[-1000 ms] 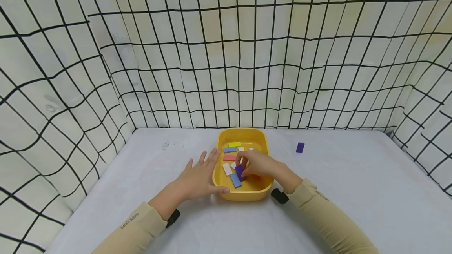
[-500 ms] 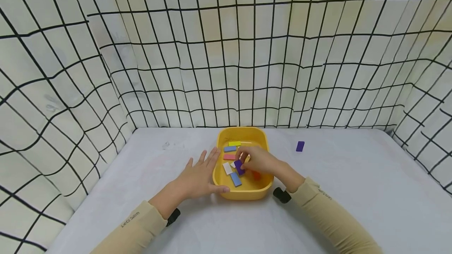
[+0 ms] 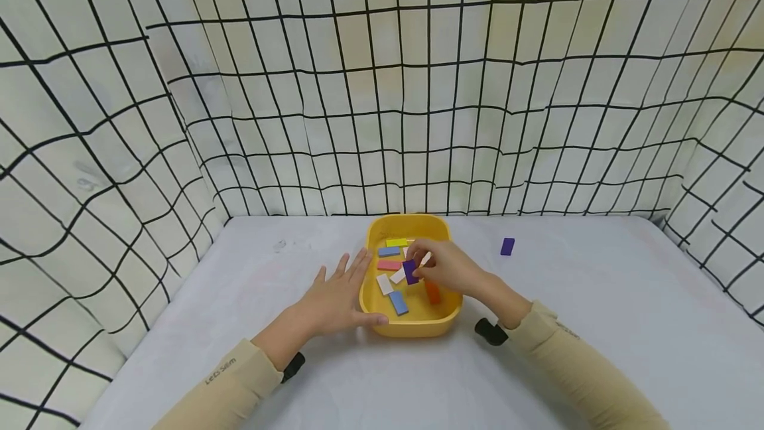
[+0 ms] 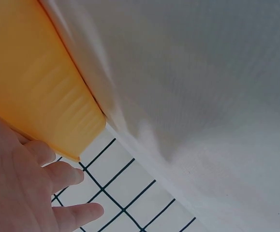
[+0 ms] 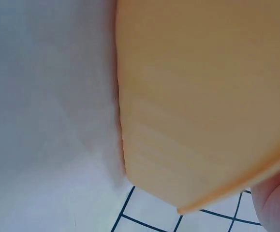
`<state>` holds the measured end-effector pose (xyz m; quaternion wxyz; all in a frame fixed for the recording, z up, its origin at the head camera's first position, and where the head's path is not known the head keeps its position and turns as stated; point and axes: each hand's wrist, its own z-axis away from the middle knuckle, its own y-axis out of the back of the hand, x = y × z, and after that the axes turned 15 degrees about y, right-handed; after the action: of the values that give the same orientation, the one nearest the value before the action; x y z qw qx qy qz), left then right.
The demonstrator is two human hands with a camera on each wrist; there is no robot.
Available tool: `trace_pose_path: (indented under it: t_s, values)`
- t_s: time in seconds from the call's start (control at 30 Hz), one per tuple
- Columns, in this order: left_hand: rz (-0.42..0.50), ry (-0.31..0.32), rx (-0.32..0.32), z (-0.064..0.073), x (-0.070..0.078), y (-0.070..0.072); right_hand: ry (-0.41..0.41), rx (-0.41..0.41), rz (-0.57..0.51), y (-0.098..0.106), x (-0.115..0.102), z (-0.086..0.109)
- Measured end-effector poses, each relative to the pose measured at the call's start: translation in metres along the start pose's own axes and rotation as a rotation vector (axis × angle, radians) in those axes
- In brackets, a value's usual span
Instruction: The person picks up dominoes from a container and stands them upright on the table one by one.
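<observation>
A yellow plastic tub (image 3: 412,330) stands on the white-covered table with several coloured blocks inside. My right hand (image 3: 450,267) pinches a purple block (image 3: 410,272) between thumb and fingers, over the tub's middle. My left hand (image 3: 334,300) rests on the tub's left rim with straight, spread fingers. In the tub lie a light blue block (image 3: 398,302), a white block (image 3: 384,284), a pink block (image 3: 389,265), another blue block (image 3: 388,252), a yellow block (image 3: 396,242) and an orange block (image 3: 432,292). The right wrist view shows mostly the tub's outer wall (image 5: 202,96).
A second purple block (image 3: 507,247) lies on the table (image 3: 567,297) to the right of the tub. White walls with a black grid (image 3: 418,85) rise behind the table and at both sides.
My right hand has lifted the purple block from the tub's floor and drawn it back and slightly right, which uncovers the orange block. The left hand has stayed in place.
</observation>
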<state>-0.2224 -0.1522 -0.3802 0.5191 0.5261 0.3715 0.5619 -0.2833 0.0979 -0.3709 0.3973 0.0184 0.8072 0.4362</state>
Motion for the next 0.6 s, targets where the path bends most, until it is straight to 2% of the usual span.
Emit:
trace_pose_path:
  t_s: [0.3, 0.6]
  values:
    - [0.012, 0.009, 0.003, -0.001, -0.001, -0.002, 0.028, 0.063, -0.034, 0.015, -0.005, 0.015]
    - [0.017, 0.003, 0.0, -0.001, -0.001, -0.002, 0.052, 0.124, -0.017, 0.028, 0.002, 0.031]
